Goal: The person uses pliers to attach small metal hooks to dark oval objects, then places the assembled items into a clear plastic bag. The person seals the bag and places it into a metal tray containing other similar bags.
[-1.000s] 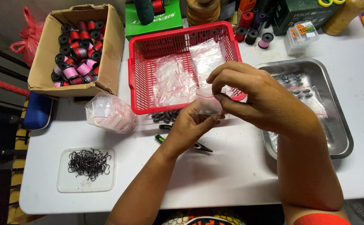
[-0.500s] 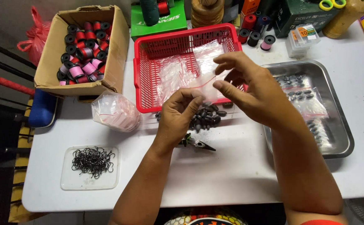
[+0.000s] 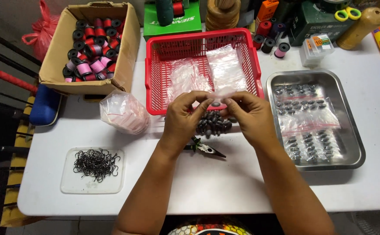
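My left hand (image 3: 184, 118) and my right hand (image 3: 247, 115) together pinch a small clear zip bag (image 3: 216, 96) with a dark sinker in it, just above a pile of dark oval sinkers (image 3: 214, 124) on the white table. Both hands hover in front of the red basket (image 3: 155, 78), which holds clear empty bags (image 3: 226, 69). Small pliers (image 3: 205, 148) lie on the table under my left wrist.
A steel tray (image 3: 355, 143) on the right holds filled bags of sinkers. A cardboard box (image 3: 124, 56) of thread spools stands at the far left, a bundle of clear bags (image 3: 123, 112) beside it, a clear lid with black hooks (image 3: 95, 163) near the front.
My hands came down and closer together over the sinker pile, both now pinching the small bag. The view has shifted slightly.
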